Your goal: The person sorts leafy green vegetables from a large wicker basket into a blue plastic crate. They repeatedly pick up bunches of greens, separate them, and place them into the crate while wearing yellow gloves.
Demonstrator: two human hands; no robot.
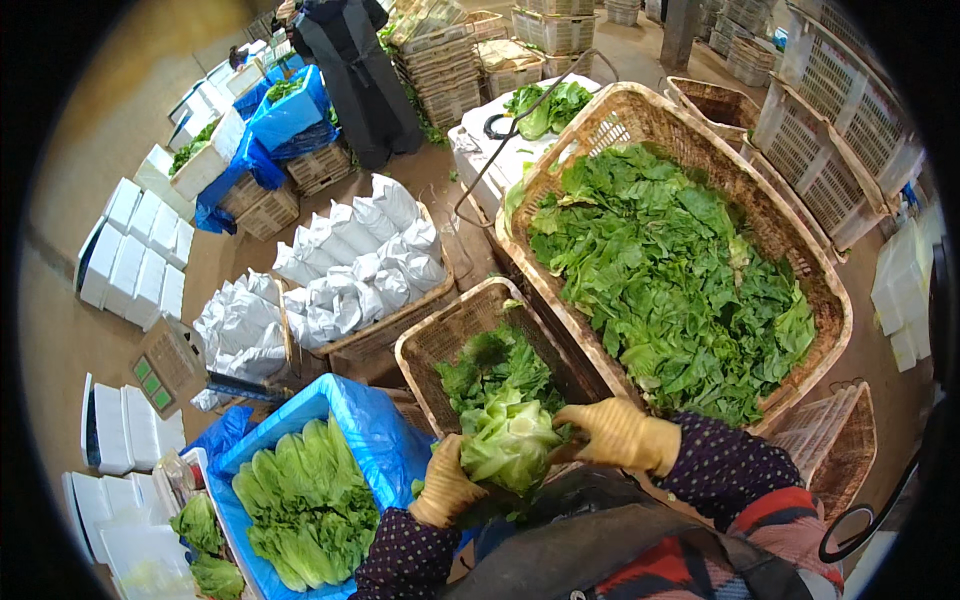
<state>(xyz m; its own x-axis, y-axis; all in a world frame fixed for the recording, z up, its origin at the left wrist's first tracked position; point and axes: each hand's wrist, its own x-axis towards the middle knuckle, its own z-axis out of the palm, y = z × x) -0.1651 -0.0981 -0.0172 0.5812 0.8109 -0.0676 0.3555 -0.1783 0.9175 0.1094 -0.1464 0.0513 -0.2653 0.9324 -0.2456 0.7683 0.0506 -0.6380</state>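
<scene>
A pale green head of lettuce [508,444] is held close to my body, its cut stem end facing up. My left hand [448,486], in a yellow work glove, grips it from the left side. On the other side, my gloved right hand [616,435] has thumb and fingers on the outer leaves. Just beyond is a plastic crate [431,349] with loose green leaves [499,367] in its bottom. To the left stands a foam box lined with blue plastic [386,427], packed with rows of lettuce [307,495].
A large brown-stained basket [630,101] full of leaves [667,277] stands at right. White bags [367,247] fill crates beyond the digital scale [169,364]. White foam boxes [142,247] line the left. Stacked crates [832,127] rise at right; a metal hook [487,180] lies ahead. A person [356,75] stands behind.
</scene>
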